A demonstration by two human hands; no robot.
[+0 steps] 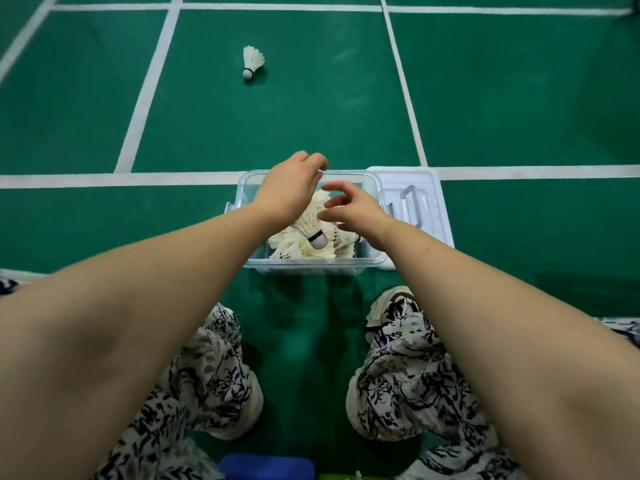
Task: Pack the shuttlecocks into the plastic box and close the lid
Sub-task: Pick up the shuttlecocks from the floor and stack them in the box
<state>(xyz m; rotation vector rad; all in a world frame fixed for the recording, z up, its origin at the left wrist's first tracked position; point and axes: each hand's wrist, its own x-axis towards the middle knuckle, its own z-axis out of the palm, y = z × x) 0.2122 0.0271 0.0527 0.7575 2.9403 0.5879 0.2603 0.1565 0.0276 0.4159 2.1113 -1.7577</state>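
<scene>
A clear plastic box point(375, 188) stands on the green floor in front of my feet, with several white feather shuttlecocks point(304, 249) piled inside. One shuttlecock point(309, 227) lies on top with its cork toward me, its feathers reaching under my left wrist. My left hand point(289, 188) hovers over the box with its fingers curled down at the far rim; its palm side is hidden. My right hand point(353, 209) is over the box's right half with its fingers spread and nothing in them. Another shuttlecock point(252, 61) lies alone on the floor farther ahead.
The box's clear lid point(420, 202), with a handle, lies flat on the floor against the box's right side. White court lines point(149, 88) cross the floor. My shoes and patterned trousers point(401, 368) are close behind the box. A blue object point(266, 467) sits at the bottom edge.
</scene>
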